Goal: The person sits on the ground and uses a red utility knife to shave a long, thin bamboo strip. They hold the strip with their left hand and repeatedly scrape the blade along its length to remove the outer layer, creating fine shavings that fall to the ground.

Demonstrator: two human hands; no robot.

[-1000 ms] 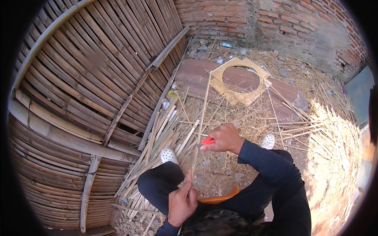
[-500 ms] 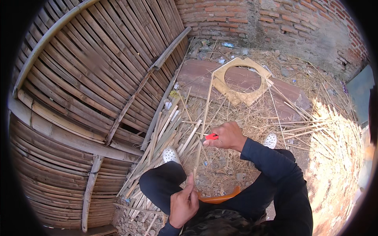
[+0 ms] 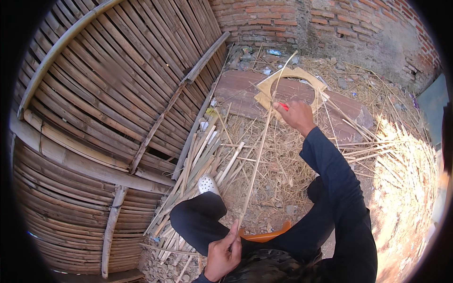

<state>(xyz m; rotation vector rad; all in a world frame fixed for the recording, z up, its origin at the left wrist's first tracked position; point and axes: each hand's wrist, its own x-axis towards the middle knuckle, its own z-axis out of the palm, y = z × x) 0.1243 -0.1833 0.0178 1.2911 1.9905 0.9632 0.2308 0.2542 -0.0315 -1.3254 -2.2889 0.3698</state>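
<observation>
A long, thin bamboo strip point(image 3: 257, 162) runs from my lap out over the litter, its far end rising toward the brick wall. Low in the picture, my left hand point(image 3: 223, 253) is closed on its near end, index finger stretched along it. Well out ahead, my right hand point(image 3: 299, 116) grips a small red-handled knife point(image 3: 281, 105) against the strip. Its blade is too small to make out. Behind that hand lies a flat tan board with a round hole point(image 3: 314, 81), partly covered by the hand and strip.
A bamboo slat wall point(image 3: 89, 89) stands on the left, a brick wall point(image 3: 269, 21) at the back. Split bamboo pieces point(image 3: 196, 165) lie beside my left shoe point(image 3: 207, 184). A brown panel point(image 3: 236, 89) lies under the board; an orange plastic edge point(image 3: 266, 236) shows between my legs.
My right hand has slid the red-handled knife away from me along the strip, up to the board. The strip's far end now tilts further right. My left hand has stayed nearly still.
</observation>
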